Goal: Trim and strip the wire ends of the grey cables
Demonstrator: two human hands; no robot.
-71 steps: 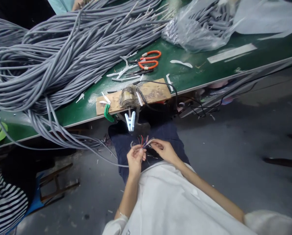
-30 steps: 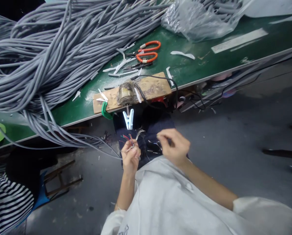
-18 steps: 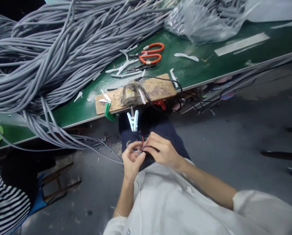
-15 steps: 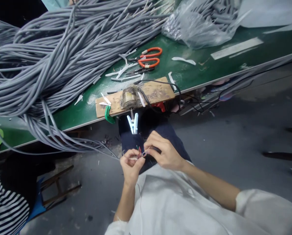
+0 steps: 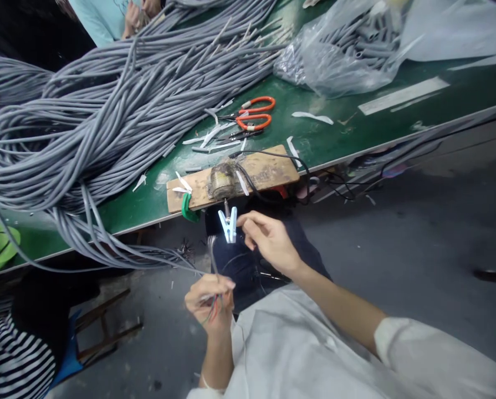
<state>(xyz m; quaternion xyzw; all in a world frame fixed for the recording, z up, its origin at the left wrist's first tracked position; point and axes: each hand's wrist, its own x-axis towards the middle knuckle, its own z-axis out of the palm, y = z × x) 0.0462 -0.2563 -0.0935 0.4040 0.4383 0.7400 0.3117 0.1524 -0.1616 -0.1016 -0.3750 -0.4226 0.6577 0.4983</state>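
Observation:
My left hand (image 5: 212, 299) is closed on a grey cable (image 5: 213, 256) in front of my lap. Thin red, green and blue wires (image 5: 215, 308) fan out below its fingers, slightly blurred. My right hand (image 5: 270, 241) is up near the bench edge, fingers bent and drawn together, its fingertips right beside a light-blue clothespin (image 5: 230, 226). Whether they touch it, or pinch anything small, I cannot tell. The clothespin sits on the shaft of a small motor (image 5: 221, 182) mounted on a wooden board (image 5: 268, 166).
A large bundle of grey cables (image 5: 106, 111) covers the left of the green bench (image 5: 339, 133). Orange-handled scissors (image 5: 258, 118), white scraps and a plastic bag of grey tubes (image 5: 351, 55) lie behind the board. A green clamp (image 5: 187, 208) grips its edge. A co-worker's hands (image 5: 137, 16) show at the back.
My right hand has left the coloured wires and moved up to the clothespin. My left hand has drawn down towards me with the cable. The view has tilted up slightly, showing the co-worker's hands.

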